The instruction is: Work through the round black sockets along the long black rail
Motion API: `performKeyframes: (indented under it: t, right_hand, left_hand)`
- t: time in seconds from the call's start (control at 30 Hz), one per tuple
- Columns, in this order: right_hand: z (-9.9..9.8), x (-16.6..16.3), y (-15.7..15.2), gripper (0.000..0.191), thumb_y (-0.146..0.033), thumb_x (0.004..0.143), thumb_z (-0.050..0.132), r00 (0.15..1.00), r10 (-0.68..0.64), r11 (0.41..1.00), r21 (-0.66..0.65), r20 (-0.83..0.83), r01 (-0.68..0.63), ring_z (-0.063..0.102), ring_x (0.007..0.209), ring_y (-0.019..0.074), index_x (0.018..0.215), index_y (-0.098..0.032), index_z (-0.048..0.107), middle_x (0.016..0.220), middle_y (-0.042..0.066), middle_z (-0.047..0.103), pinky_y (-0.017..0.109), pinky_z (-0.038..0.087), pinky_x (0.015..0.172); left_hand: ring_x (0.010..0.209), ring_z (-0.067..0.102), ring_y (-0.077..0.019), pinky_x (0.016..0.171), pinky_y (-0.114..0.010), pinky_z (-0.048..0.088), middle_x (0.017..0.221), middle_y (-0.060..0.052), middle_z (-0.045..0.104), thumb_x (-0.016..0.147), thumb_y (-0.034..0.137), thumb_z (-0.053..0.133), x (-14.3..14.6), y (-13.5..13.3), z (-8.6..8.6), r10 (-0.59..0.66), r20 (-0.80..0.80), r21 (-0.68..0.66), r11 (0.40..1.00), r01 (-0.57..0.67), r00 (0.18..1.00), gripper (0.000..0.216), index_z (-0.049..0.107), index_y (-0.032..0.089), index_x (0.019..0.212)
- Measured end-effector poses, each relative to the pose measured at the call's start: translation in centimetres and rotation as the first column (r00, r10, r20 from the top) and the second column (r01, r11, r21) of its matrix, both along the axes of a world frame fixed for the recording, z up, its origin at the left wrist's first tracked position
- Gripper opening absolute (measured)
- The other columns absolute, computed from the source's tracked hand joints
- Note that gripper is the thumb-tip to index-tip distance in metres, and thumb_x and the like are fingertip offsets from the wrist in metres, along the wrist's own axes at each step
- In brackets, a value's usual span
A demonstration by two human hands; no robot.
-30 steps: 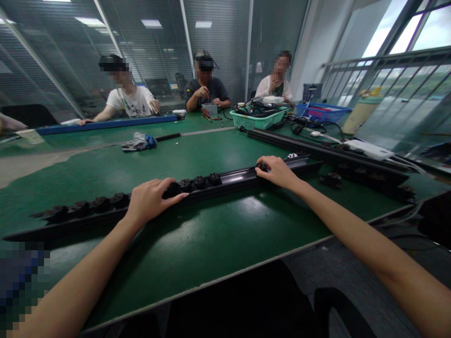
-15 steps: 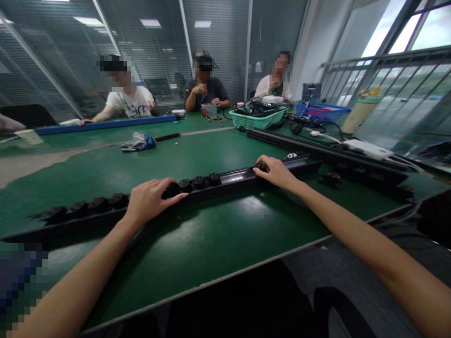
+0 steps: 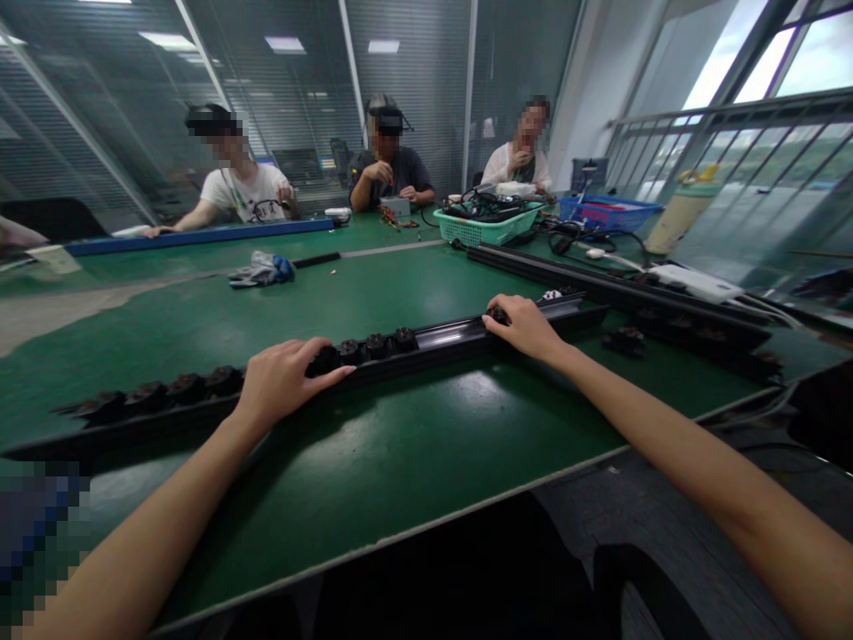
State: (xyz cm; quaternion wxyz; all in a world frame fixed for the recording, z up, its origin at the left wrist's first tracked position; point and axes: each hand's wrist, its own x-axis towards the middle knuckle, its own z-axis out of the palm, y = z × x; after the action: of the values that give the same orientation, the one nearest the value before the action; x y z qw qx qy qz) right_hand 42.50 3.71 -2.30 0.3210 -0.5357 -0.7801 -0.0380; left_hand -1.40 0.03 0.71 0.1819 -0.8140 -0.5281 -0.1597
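Observation:
A long black rail (image 3: pixel 440 341) lies across the green table (image 3: pixel 373 462), with several round black socket modules (image 3: pixel 377 345) seated in it. My left hand (image 3: pixel 283 380) rests over the rail near its middle, fingers curled down on the rail and covering a module. My right hand (image 3: pixel 523 325) lies further right on the rail, fingers closed round a black module (image 3: pixel 497 314).
A second black rail (image 3: pixel 619 293) runs along the right, with loose modules (image 3: pixel 626 340) beside it. A green basket (image 3: pixel 490 224) of cables, a blue tray (image 3: pixel 609 213), gloves (image 3: pixel 261 268) and a white power strip (image 3: pixel 697 283) sit further back. Three people sit at the far side.

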Motion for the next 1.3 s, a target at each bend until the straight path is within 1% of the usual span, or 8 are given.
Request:
performKeyframes:
  t: [0.13,0.27,0.37,0.57,0.83,0.97,1.3]
  right_hand:
    - [0.04,0.05,0.03,0.018,-0.041,0.098,0.058,1.0,-0.007,1.0,0.0,0.01,0.007,0.065,0.095,0.0305,0.098,-0.023,0.064,0.1,0.011,0.074,0.044,0.048,0.09]
    - [0.17,0.11,-0.04,0.019,-0.041,0.097,0.058,1.0,-0.023,1.0,-0.009,0.021,0.023,0.066,0.094,0.0308,0.098,-0.023,0.064,0.099,0.012,0.074,0.044,0.048,0.089]
    - [0.23,0.16,-0.06,0.019,-0.041,0.097,0.058,0.999,-0.037,0.999,-0.013,0.026,0.037,0.066,0.094,0.031,0.097,-0.023,0.064,0.1,0.012,0.074,0.044,0.047,0.088]
    - [0.28,0.31,-0.01,0.02,-0.042,0.097,0.059,0.998,-0.05,0.999,-0.009,0.037,0.05,0.066,0.093,0.0319,0.097,-0.023,0.065,0.1,0.013,0.075,0.045,0.047,0.088]
    - [0.38,0.32,-0.07,0.021,-0.041,0.098,0.057,0.997,-0.057,0.998,-0.012,0.055,0.058,0.067,0.097,0.0327,0.099,-0.022,0.065,0.103,0.013,0.076,0.046,0.045,0.09]
    - [0.44,0.32,-0.12,0.02,-0.042,0.098,0.058,0.995,-0.078,0.997,-0.01,0.059,0.079,0.068,0.095,0.0323,0.098,-0.023,0.065,0.101,0.012,0.076,0.045,0.045,0.088]
    - [0.73,0.29,-0.31,0.02,-0.041,0.098,0.058,0.994,-0.091,0.995,-0.025,0.066,0.092,0.068,0.097,0.0314,0.099,-0.023,0.065,0.102,0.012,0.076,0.043,0.044,0.089]
  left_hand:
    - [0.083,0.071,-0.027,0.067,-0.031,0.041,0.097,-0.011,0.079,0.095,0.086,0.04,0.01,-0.04,0.03,0.006,-0.02,0.0,1.0,-0.006,1.0,0.075,0.075,0.023,0.117]
    - [0.086,0.072,-0.0284,0.068,-0.032,0.042,0.1,-0.013,0.079,0.095,0.087,0.037,-0.06,0.04,-0.03,-0.002,-0.018,-0.005,1.0,0.002,1.0,0.078,0.075,0.022,0.118]
    - [0.087,0.072,-0.0291,0.068,-0.032,0.042,0.101,-0.013,0.08,0.094,0.087,0.039,-0.1,0.11,-0.1,-0.005,-0.015,-0.002,1.0,0.005,1.0,0.077,0.075,0.022,0.118]
    - [0.084,0.071,-0.0273,0.066,-0.031,0.04,0.098,-0.011,0.079,0.094,0.086,0.042,-0.03,0.05,0.0,-0.001,0.006,-0.009,1.0,0.001,1.0,0.073,0.075,0.024,0.116]
    - [0.087,0.071,-0.0298,0.068,-0.033,0.042,0.102,-0.014,0.08,0.094,0.086,0.04,-0.14,0.16,-0.02,-0.007,-0.001,-0.023,1.0,0.007,1.0,0.078,0.075,0.021,0.118]
    - [0.087,0.071,-0.03,0.067,-0.033,0.042,0.103,-0.014,0.08,0.094,0.086,0.039,-0.14,0.16,-0.05,0.003,-0.007,-0.025,1.0,-0.003,1.0,0.078,0.075,0.021,0.119]
    - [0.088,0.072,-0.0311,0.069,-0.034,0.042,0.103,-0.014,0.079,0.095,0.087,0.037,-0.28,0.2,-0.2,0.0,-0.008,-0.025,1.0,0.0,1.0,0.081,0.075,0.02,0.12]
